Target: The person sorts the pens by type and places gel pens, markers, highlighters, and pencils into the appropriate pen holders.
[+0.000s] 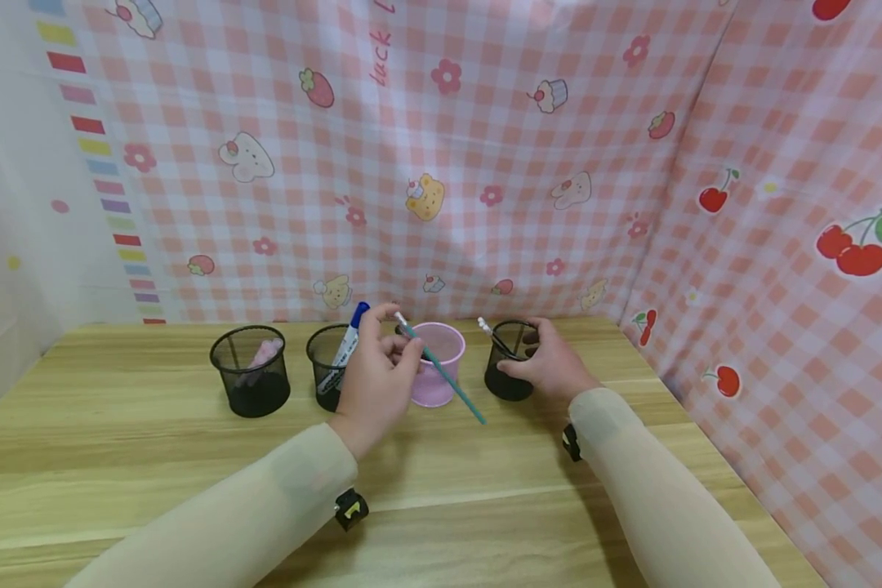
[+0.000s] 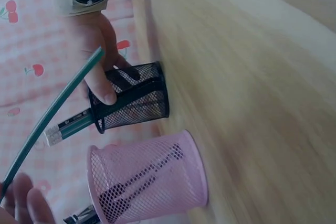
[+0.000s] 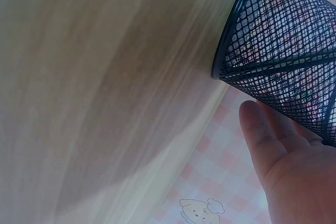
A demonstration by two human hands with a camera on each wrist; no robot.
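My left hand point(image 1: 379, 380) pinches a green pencil point(image 1: 456, 387) near its white eraser end, its other end slanting down to the right. The pencil passes in front of a pink mesh pen cup point(image 1: 432, 390); dark pens point(image 2: 83, 215) stand inside that cup in the left wrist view. With thumb and fingers around its sides, my right hand point(image 1: 554, 359) holds a black mesh pen cup point(image 1: 509, 387) upright on the table. Pencils with white erasers point(image 2: 75, 125) lean out of this cup. In the right wrist view, the right fingers lie along the mesh.
Left of the pink cup, another black mesh cup point(image 1: 327, 398) holds a blue-capped white marker point(image 1: 347, 346). Farther left, a black mesh cup point(image 1: 258, 398) contains something pink point(image 1: 267, 351). A checked cloth point(image 1: 485, 245) hangs behind the wooden table point(image 1: 441, 506) and along its right side.
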